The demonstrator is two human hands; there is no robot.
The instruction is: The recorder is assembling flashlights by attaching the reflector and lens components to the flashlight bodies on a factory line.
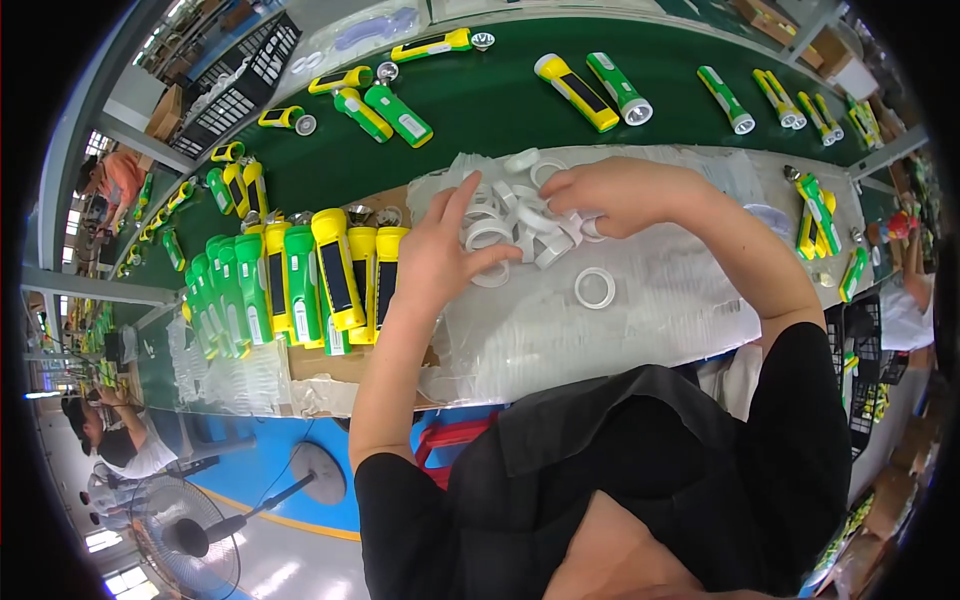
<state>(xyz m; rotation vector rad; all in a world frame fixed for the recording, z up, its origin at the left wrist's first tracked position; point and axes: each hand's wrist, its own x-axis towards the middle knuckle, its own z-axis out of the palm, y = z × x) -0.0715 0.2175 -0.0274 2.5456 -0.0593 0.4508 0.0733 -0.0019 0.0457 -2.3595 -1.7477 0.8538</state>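
Note:
A loose pile of white plastic rings (535,228) lies on the plastic-covered work surface in front of me. My left hand (438,248) is at the left side of the pile, its fingers and thumb spread and nothing held between them. From the right, my right hand (618,195) reaches into the pile with its fingers curled, closed on a white ring at its fingertips. One separate white ring (595,288) lies flat, nearer to me than the pile. Left of my left hand, green and yellow flashlight bodies (335,268) stand close together in a row.
Beyond the work surface runs a green conveyor belt (480,110) carrying several flashlights (578,92). More flashlights (820,215) lie at the right end. A black crate (245,85) stands at far left. A fan (190,535) stands at lower left, and other people are at both sides.

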